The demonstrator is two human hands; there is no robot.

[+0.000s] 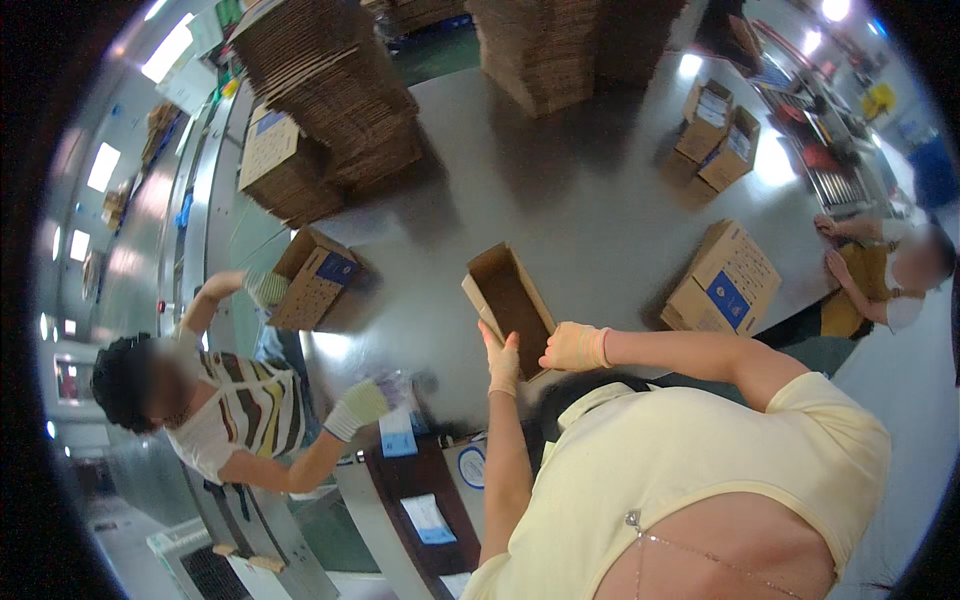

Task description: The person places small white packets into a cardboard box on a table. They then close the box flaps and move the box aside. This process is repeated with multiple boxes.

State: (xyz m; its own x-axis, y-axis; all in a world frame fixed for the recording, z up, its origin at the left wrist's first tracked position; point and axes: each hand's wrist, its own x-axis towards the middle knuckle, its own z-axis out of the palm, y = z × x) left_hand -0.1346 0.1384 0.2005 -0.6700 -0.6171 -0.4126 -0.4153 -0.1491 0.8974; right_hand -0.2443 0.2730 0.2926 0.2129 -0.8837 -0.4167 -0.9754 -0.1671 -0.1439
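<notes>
An open cardboard box (515, 300) stands tilted on the metal table in front of me, its brown inside facing up. Wearing a pale glove, my left hand (501, 362) holds the box's near left wall, fingers pointing up along it. My right hand (575, 346), gloved too, is curled closed at the near right edge of the same box. The exact grip of its fingertips is hidden. To the right sits another cardboard box (722, 285) with a blue printed panel.
Tall stacks of flat cardboard (340, 100) and another cardboard stack (535, 60) stand at the back. A co-worker (240, 400) on the left touches an open box (315, 280). Small boxes (715, 130) sit far right, near another person (890, 265). Blue-white packets (428, 518) lie below left.
</notes>
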